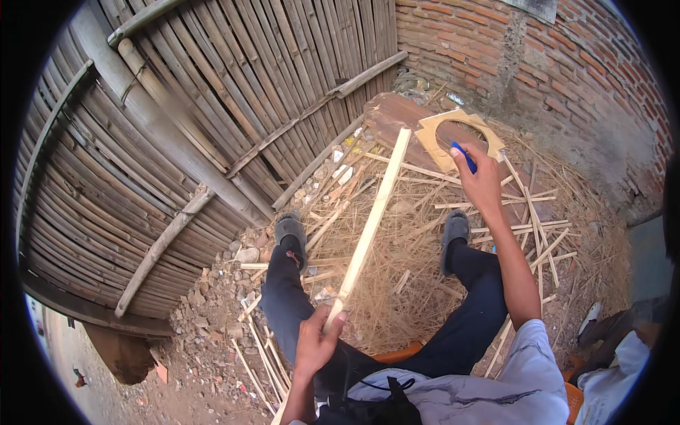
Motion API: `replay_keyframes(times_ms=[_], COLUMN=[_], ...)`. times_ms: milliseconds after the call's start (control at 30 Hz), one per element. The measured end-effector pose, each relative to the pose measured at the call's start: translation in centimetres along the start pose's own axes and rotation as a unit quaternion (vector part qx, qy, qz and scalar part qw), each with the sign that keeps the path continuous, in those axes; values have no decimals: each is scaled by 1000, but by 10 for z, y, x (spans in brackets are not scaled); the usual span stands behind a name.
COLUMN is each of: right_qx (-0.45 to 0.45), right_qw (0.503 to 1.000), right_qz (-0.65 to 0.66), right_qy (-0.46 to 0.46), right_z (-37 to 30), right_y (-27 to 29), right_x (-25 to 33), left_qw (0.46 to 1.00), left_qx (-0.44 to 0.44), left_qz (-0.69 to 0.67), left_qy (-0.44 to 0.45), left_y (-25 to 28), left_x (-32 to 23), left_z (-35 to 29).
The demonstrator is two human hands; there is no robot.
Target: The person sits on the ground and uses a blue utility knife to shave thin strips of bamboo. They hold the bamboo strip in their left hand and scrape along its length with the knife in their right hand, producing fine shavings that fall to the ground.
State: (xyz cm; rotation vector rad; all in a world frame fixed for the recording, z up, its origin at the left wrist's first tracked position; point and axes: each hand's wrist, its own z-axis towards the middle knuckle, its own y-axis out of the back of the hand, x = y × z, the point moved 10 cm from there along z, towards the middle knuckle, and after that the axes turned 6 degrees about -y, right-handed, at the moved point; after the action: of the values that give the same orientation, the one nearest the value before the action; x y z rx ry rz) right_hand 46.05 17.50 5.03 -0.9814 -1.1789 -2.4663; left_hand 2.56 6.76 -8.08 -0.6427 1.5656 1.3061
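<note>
Dk navy trousers, grey slip-on shoes, lt grey short-sleeve shirt

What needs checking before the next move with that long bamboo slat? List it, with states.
1. Left hand grips the long pale bamboo slat at its near end: ok.
2. Right hand holds the blue-handled tool: ok; its tip is hidden.
3. Slat's far end lies by the tan board with a round hole; touching or not: cannot tell.
4. Both dark sandals planted among the straw and bamboo offcuts: ok.
5. Slat runs between the legs, touching neither: ok.
</note>
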Motion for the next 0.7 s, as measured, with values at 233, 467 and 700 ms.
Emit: replay_keyframes(times_ms=[233,467,700], right_qx=[104,203,244], right_qw=[985,940,918], right_qz=[128,135,139], right_qy=[56,238,279], right_z=[-41,-132,-160], right_y=[-28,-42,-59], right_x=[33,113,125], left_qw=[994,993,958], left_qx=[-57,-106,-4], left_qz=[-50,-57,-280], left_qy=[82,9,57], left_y=[9,4,-32], left_x=[0,-29,-48], left_z=[12,39,42])
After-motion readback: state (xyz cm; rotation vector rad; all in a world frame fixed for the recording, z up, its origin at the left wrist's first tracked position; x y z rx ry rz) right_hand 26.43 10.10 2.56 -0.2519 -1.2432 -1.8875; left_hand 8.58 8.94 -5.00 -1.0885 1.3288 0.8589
